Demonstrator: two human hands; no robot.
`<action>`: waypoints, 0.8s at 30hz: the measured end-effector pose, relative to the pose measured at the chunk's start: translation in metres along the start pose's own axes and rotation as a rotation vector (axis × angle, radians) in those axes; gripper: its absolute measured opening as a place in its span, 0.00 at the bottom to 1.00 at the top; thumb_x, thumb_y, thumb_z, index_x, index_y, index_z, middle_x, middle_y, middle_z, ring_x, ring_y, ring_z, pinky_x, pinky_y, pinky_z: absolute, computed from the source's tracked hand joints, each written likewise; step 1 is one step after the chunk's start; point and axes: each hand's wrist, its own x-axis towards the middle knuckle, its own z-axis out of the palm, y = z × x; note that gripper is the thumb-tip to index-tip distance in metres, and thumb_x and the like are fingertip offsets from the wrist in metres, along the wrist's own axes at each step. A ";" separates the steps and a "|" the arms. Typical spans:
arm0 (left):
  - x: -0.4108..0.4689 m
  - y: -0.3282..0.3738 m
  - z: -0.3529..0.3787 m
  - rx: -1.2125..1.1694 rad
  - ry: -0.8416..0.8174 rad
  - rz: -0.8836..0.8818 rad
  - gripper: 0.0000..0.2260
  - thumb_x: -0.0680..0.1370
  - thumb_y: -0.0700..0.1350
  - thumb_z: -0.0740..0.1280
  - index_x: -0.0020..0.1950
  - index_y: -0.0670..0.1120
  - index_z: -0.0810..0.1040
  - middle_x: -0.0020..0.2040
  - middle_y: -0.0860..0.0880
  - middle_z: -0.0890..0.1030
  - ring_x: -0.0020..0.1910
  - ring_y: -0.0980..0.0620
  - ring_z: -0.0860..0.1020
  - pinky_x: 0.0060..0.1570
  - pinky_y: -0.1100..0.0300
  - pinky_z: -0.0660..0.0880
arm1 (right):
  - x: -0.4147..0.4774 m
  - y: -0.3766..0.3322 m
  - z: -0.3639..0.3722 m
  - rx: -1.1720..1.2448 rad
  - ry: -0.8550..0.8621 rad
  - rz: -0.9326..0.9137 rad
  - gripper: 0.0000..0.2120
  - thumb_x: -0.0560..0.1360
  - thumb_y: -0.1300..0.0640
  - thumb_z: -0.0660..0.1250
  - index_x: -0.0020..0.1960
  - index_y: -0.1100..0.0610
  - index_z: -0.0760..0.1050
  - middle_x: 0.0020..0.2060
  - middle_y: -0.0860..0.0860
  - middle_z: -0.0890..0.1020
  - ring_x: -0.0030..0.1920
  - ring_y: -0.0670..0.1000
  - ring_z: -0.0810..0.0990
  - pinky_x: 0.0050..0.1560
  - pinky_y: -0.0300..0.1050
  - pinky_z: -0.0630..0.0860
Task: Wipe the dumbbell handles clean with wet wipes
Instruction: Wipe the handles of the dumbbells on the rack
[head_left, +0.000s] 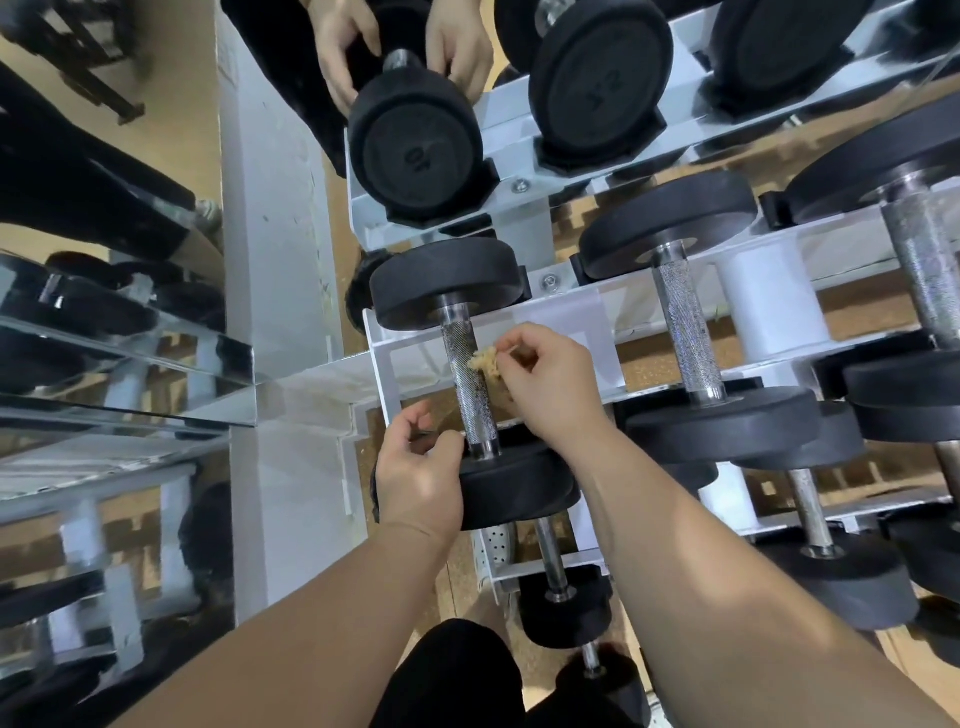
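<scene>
White rack (571, 318), mirror (78, 364) at left, cork floor (857, 312)

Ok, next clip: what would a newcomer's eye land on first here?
The right hand pinches a crumpled yellowish wipe against the knurled handle of the centre dumbbell, while the left hand holds its near head. More black dumbbells on a white rack fill the right side, and a mirror on the left repeats them.
</scene>
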 end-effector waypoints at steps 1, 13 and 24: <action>0.000 0.000 0.000 -0.004 -0.001 0.002 0.26 0.67 0.51 0.65 0.66 0.52 0.77 0.55 0.56 0.78 0.49 0.54 0.77 0.51 0.60 0.72 | 0.006 -0.003 0.002 0.001 0.004 0.012 0.07 0.76 0.62 0.67 0.44 0.51 0.77 0.34 0.46 0.80 0.37 0.49 0.79 0.41 0.43 0.77; 0.000 -0.001 0.001 0.022 0.005 0.024 0.26 0.68 0.52 0.65 0.66 0.50 0.77 0.59 0.51 0.79 0.51 0.52 0.77 0.57 0.53 0.76 | 0.007 -0.019 0.006 -0.029 -0.074 0.029 0.07 0.76 0.50 0.71 0.43 0.52 0.78 0.34 0.43 0.79 0.36 0.41 0.76 0.38 0.30 0.69; -0.001 0.000 0.000 0.018 -0.013 0.052 0.23 0.67 0.52 0.64 0.62 0.51 0.78 0.58 0.52 0.79 0.52 0.55 0.76 0.51 0.63 0.70 | 0.000 -0.005 -0.014 -0.047 -0.408 0.036 0.08 0.77 0.55 0.71 0.40 0.54 0.76 0.35 0.47 0.79 0.36 0.45 0.74 0.43 0.41 0.72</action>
